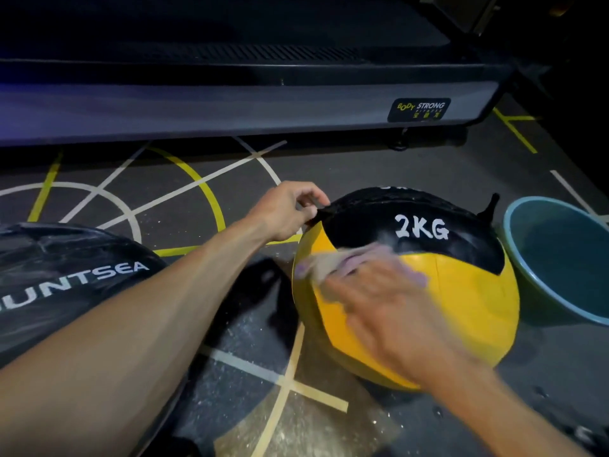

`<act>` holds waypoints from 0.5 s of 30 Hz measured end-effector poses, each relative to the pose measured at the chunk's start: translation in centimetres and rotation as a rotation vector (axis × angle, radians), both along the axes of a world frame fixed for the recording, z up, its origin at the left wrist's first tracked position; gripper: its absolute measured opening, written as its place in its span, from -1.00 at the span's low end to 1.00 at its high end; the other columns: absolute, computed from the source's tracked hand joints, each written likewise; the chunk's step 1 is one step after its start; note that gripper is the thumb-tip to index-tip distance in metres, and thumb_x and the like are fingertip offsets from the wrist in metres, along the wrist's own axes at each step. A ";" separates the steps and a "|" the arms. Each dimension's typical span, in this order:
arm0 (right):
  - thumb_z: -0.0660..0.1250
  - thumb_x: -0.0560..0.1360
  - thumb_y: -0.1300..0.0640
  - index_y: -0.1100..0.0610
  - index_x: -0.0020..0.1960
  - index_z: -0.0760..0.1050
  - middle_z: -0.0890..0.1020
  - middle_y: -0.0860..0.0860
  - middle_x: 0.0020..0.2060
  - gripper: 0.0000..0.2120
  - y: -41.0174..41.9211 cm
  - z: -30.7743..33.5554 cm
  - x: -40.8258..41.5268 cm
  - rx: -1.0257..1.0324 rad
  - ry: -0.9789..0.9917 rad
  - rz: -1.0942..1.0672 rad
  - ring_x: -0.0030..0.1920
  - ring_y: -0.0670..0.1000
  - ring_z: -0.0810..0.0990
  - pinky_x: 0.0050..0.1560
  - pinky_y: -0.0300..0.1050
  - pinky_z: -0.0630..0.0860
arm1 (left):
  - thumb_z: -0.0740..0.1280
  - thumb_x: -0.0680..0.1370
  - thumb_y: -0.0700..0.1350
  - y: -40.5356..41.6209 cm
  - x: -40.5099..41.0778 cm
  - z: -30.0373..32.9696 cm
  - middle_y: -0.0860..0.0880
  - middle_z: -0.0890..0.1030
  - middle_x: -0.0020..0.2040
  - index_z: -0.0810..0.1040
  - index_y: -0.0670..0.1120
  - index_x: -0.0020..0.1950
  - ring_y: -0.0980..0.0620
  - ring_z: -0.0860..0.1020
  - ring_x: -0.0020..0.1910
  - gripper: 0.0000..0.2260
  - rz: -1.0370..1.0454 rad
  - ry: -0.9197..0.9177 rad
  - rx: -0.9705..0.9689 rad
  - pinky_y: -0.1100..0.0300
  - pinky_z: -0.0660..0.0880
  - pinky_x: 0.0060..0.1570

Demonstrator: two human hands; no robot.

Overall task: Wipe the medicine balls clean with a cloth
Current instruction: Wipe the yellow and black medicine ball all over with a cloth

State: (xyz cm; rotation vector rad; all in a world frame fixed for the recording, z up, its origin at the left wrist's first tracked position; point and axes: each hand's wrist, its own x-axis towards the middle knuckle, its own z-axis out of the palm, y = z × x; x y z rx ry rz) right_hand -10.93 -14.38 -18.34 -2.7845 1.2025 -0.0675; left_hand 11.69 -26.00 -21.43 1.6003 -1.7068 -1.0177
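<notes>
A yellow and black medicine ball marked "2KG" sits on the gym floor at centre right. My left hand pinches a black tab at the ball's upper left edge. My right hand, blurred by motion, presses a pale cloth against the ball's yellow front panel; how its fingers lie on the cloth is too blurred to tell. A second black tab sticks up at the ball's upper right.
A black ball lettered "UNTSEA" lies at the left. A light blue basin stands right of the 2KG ball. A treadmill base with a "Body Strong" label runs across the back. The dark floor carries yellow and white lines.
</notes>
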 end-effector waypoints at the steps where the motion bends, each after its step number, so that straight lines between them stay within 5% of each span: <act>1: 0.04 0.55 -0.03 -0.19 0.41 0.42 0.56 -0.11 0.35 -0.53 -0.4 0.8 -2.3 -0.014 -0.079 -0.153 0.35 -0.02 0.48 0.37 0.05 0.43 | 0.37 0.63 -0.21 0.1 0.0 -0.1 0.12 0.62 -0.11 0.62 0.21 -0.07 0.13 0.58 -0.17 -0.72 0.027 -0.028 -0.003 0.23 0.51 -0.10; 4: -0.01 0.65 -0.09 -0.15 0.58 0.27 0.26 -0.18 0.58 -0.49 -1.2 1.5 -7.5 0.053 -0.289 -0.422 0.58 -0.19 0.15 0.57 0.12 0.22 | 0.37 0.64 -0.17 0.7 -0.3 0.6 0.11 0.63 0.09 0.65 0.13 0.14 0.13 0.59 0.02 -0.80 0.048 -0.014 -0.045 0.23 0.50 0.04; 7: -0.05 0.66 -0.19 -0.11 0.63 0.16 0.11 -0.22 0.62 -0.45 -2.3 1.0 -8.3 0.100 -0.344 -0.453 0.60 -0.26 -0.02 0.63 -0.02 -0.04 | 0.36 0.65 0.02 0.7 -1.6 2.3 0.12 0.44 0.44 0.52 0.18 0.40 0.20 0.48 0.26 -0.69 -0.239 0.012 -0.063 0.29 0.36 0.23; 9: -0.07 0.66 -0.22 -0.12 0.64 0.11 0.06 -0.22 0.63 -0.43 -3.6 0.9 -7.5 0.137 -0.357 -0.489 0.60 -0.27 -0.06 0.62 -0.08 -0.09 | 0.32 0.64 0.18 0.1 -2.5 2.6 0.11 0.29 0.58 0.42 0.26 0.50 0.11 0.30 0.51 -0.59 -0.392 -0.138 -0.034 0.14 0.23 0.42; 12: -0.09 0.62 -0.24 -0.10 0.63 0.16 0.11 -0.15 0.63 -0.39 -7.0 1.7 -6.2 0.224 -0.404 -0.568 0.60 -0.22 -0.01 0.63 -0.03 -0.06 | 0.24 0.63 0.28 -1.5 -3.0 2.5 0.06 0.25 0.62 0.32 0.29 0.56 -0.02 0.22 0.59 -0.51 -0.388 -0.341 -0.054 -0.05 0.13 0.52; 15: -0.19 0.61 -0.28 -0.02 0.64 0.16 0.13 -0.06 0.64 -0.31 -9.1 2.3 -4.8 0.218 -0.289 -0.554 0.62 -0.12 0.01 0.63 0.05 -0.05 | 0.25 0.61 0.31 -3.4 -3.1 3.1 0.03 0.35 0.56 0.35 0.28 0.55 -0.05 0.30 0.53 -0.49 -0.365 -0.434 -0.031 -0.06 0.26 0.45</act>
